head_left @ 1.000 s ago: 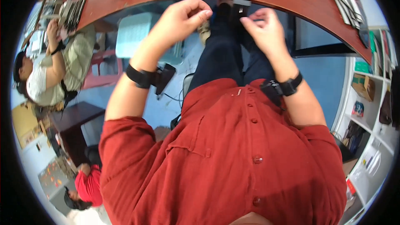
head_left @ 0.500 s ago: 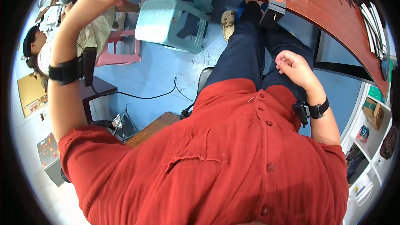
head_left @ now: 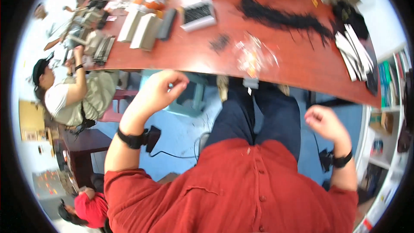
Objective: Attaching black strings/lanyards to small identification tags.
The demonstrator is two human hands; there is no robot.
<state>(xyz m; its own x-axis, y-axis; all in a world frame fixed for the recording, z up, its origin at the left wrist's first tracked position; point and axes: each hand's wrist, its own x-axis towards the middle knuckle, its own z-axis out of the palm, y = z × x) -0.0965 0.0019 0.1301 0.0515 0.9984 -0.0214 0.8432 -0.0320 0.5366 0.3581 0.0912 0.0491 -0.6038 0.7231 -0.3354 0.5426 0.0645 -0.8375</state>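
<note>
While left hand pinches a tiny pale part below the worktop edge | right hand loosely curled, holding nothing | advice: lift slowly, keep pinch firm.

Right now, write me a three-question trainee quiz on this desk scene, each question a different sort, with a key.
1. True or false: the left hand rests flat on the red-brown table.
2. Multiple choice: the clear plastic bag with orange bits lies
A. on the blue floor
B. on the table near its front edge
C. in the right hand
3. Fill in: the right hand is loosely curled and holds ____ that can be seen.

Key:
1. False; it is raised below the table edge, fingers closed round something small.
2. B
3. nothing
</note>
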